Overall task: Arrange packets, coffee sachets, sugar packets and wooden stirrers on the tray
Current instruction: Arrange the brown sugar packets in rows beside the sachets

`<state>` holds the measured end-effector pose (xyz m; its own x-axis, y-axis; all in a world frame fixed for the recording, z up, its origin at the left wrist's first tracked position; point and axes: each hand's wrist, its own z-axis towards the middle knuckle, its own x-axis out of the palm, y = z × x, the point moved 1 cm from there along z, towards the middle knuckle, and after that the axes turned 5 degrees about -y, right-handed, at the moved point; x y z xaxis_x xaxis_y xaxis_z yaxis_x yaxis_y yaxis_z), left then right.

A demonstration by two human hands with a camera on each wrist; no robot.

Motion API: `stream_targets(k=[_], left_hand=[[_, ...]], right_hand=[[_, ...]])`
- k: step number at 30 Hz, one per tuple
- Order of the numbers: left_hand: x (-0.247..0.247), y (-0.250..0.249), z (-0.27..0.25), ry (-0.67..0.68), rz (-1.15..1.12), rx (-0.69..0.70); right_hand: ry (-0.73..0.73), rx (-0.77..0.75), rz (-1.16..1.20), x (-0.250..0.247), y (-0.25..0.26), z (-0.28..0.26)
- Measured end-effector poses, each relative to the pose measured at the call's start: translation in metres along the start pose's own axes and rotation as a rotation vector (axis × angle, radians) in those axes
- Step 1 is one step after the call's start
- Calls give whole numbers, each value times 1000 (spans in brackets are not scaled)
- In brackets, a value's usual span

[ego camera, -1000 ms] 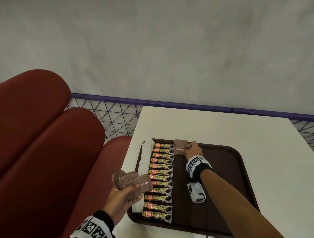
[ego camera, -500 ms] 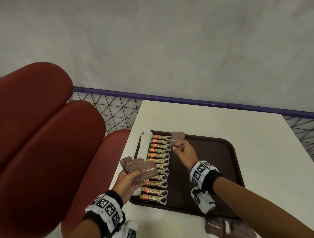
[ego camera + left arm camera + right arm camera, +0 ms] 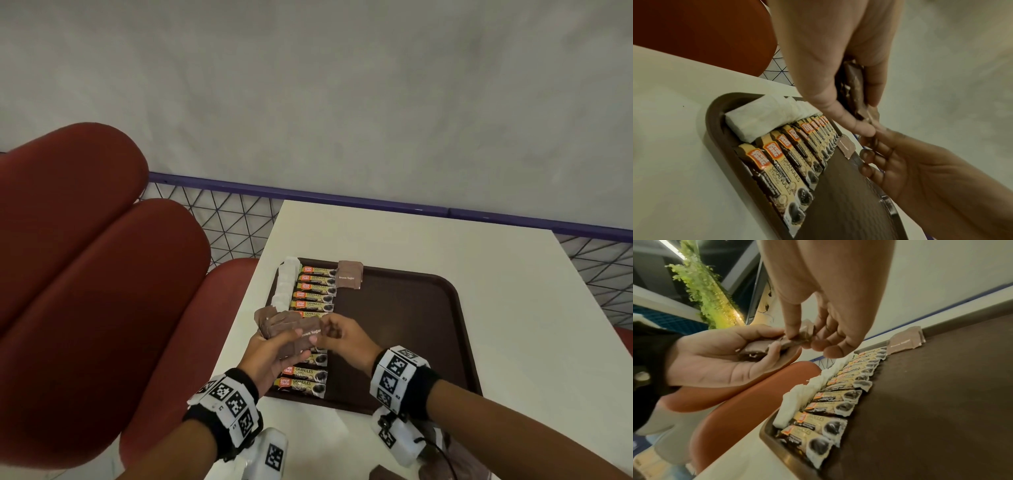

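Note:
A brown tray (image 3: 404, 342) lies on the white table. Along its left side run a column of white packets (image 3: 286, 286) and a column of coffee sachets (image 3: 313, 294). One brown sugar packet (image 3: 350, 279) lies at the tray's far edge, right of the sachets. My left hand (image 3: 270, 353) grips a fanned stack of brown sugar packets (image 3: 287, 330) above the sachets. My right hand (image 3: 342, 337) pinches the stack's top packet (image 3: 801, 335) between thumb and fingers. No wooden stirrers are in view.
Red padded seats (image 3: 102, 291) stand left of the table (image 3: 445, 246). A purple rail (image 3: 342, 200) with wire mesh runs behind it. More brown packets (image 3: 385, 474) lie at the table's near edge, under my right forearm.
My right hand left one brown sugar packet at the tray's far edge, drew back toward me and now pinches a packet in the left hand's stack. The left hand rose slightly.

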<state>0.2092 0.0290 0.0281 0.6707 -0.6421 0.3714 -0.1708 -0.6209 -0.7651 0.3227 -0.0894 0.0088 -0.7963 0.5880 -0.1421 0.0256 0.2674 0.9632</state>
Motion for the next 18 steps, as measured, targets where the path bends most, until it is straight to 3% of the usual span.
stream_targets(k=[8, 15, 18], left_hand=[[-7, -2, 4, 16, -123, -66], [-18, -3, 8, -22, -74, -79], [-23, -4, 11, -26, -71, -87]], right_hand=[[-97, 100, 19, -20, -2, 8], [-514, 193, -34, -61, -25, 45], [-616, 225, -100, -73, -27, 65]])
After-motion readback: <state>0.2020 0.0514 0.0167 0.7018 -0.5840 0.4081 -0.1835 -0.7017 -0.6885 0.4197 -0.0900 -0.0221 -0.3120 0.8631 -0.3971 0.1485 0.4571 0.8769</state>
